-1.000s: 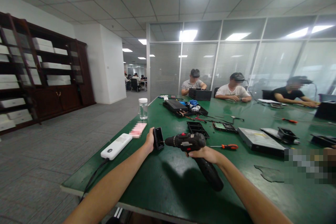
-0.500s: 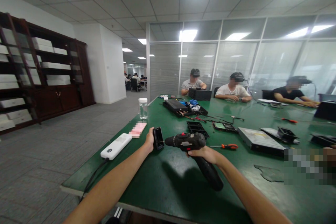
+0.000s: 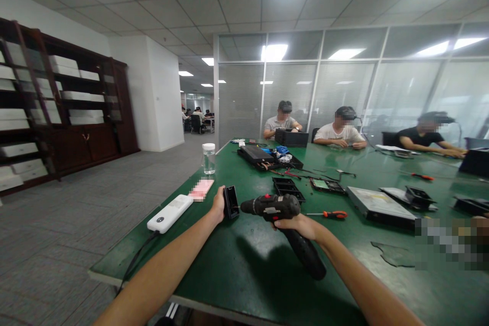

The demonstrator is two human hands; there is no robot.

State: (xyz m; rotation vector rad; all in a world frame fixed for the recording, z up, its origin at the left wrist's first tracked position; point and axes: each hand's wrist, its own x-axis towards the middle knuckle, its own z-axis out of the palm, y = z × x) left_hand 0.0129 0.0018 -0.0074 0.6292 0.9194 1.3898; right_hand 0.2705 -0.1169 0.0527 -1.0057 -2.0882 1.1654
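Note:
My left hand (image 3: 219, 205) grips a small black open-faced frame (image 3: 231, 202) by its left side, standing it upright over the green table (image 3: 206, 265). In my right hand (image 3: 300, 224) is a black cordless drill (image 3: 271, 207) with red markings, its fingers wrapped round the top of the handle. The drill points left, its tip at the right edge of the frame; whether they touch is too small to tell. Just behind the drill lies a black compartmented tray (image 3: 287, 188). A screwdriver (image 3: 334, 214) with an orange and black handle rests right of the drill.
A white power bank (image 3: 170, 214) with a cable, a pink object (image 3: 201, 190) and a clear jar (image 3: 209, 159) line the left edge. A metal drive (image 3: 380, 206) and a dark thin piece (image 3: 393, 254) lie at right. Electronic parts and three people are beyond.

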